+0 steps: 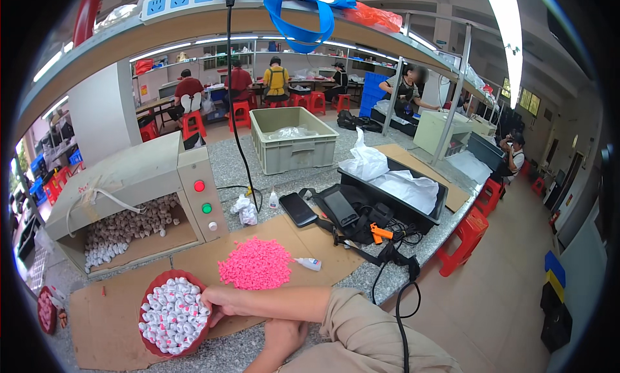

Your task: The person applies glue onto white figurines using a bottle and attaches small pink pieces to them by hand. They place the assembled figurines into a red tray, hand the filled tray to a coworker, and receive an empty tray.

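At the left of the cardboard, a red bowl (147, 337) is heaped with small round white pieces, several showing pink bits. My right hand (219, 302) reaches across from the right and grips the bowl's right rim; the fingers on its outer side are partly hidden. My left hand (287, 334) lies low beneath my right forearm, apart from the bowl, its fingers covered from sight. Beyond my right forearm is a pile of small bright pink pieces (255, 263). A small white squeeze bottle (308, 264) lies beside that pile.
A grey metal box (123, 173) with red and green buttons holds many white pieces at left. Behind stand a grey crate (294, 150) and a black bin (394, 192). A phone (298, 209) and cables lie between. A shelf crosses overhead; co-workers sit farther back.
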The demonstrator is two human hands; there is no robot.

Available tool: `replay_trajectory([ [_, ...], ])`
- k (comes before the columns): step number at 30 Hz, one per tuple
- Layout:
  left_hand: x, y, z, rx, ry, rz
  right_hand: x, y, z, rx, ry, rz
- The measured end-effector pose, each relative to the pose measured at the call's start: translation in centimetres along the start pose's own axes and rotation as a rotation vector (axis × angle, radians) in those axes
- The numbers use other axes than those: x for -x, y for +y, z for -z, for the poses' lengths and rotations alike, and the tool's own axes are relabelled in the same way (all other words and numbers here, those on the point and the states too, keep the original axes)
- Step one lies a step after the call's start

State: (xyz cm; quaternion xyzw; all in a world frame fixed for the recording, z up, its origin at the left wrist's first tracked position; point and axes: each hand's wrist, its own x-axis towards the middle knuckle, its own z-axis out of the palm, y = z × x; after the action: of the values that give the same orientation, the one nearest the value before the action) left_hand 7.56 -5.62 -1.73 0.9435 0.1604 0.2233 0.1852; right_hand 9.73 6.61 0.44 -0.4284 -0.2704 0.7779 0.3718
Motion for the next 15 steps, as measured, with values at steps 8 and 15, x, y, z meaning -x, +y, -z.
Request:
replay_trajectory([
  [8,0.1,-0.4,-0.5,-0.074,0.108,-0.066,4.5,-0.4,2.4,-0.113,0.023,0.162],
  [15,0.7,0.5,-0.3,-0.117,0.111,-0.009,9.8,-1.6,2.9,-0.210,0.110,0.297],
])
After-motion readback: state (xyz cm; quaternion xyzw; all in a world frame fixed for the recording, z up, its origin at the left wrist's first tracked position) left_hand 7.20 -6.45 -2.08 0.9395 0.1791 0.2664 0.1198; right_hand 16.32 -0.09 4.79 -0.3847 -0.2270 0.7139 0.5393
